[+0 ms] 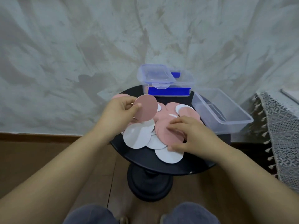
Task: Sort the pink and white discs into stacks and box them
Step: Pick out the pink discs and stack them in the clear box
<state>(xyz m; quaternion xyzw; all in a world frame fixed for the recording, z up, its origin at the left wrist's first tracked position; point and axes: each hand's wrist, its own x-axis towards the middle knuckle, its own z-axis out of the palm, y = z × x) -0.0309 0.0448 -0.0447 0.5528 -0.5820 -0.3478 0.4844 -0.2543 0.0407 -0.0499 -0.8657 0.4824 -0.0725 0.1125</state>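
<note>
On a small round black pedestal table (145,160), items left to right. Left hand (120,109): raised above the table's left side, thumb and fingers pinching the left edge of one flat round pink disc (146,109). This disc stands nearly upright, its matte pink face turned to the camera; being round, it has no long axis. Loose heap of thin round white discs (137,136) and pink discs (163,135): lying flat and overlapping across the tabletop, the white mostly at the near left, the pink at centre and right. Right hand (194,135): laid on the pink discs, fingers bent and spread with tips pressing down, thumb at the edge of a near white disc; whether it grips any disc cannot be told. Clear rectangular plastic box with blue clips (169,92): at the table's far edge, its clear lid (155,73) resting askew on top, a pale disc showing through the front wall. Open clear rectangular plastic tub (226,117): overhanging the table's right edge, long axis running far left to near right. White lace cloth (281,126): far right, fringed.
</note>
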